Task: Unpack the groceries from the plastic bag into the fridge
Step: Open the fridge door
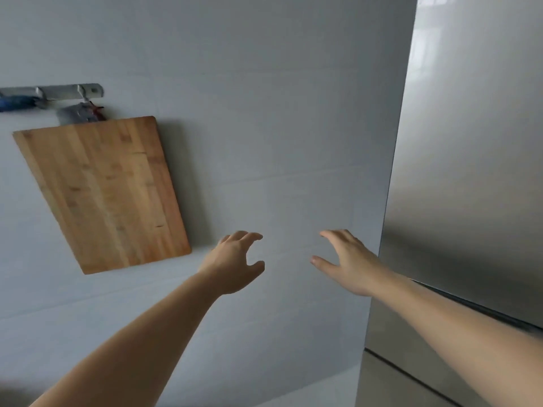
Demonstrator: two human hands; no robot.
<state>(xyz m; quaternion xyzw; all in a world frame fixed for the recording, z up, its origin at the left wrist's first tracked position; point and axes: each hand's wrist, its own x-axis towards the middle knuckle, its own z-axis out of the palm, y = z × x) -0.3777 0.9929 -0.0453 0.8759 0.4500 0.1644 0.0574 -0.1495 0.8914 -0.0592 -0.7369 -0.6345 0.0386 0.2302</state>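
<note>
Bare left hand (235, 264) and right hand (348, 261) — smooth steel fridge (470, 171).

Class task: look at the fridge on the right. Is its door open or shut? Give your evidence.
Shut. The fridge shows only flat steel door fronts with thin dark seams between them; no interior shows. Neither the left hand nor the right hand touches it.

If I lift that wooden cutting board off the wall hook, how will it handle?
The cutting board looks like thick solid wood strips, so probably rigid and fairly heavy for its size. It hangs tilted below the hook rail, so it may swing when nudged. The flat, smooth faces could slip in one hand; both hands, left and right, are open and free.
</note>
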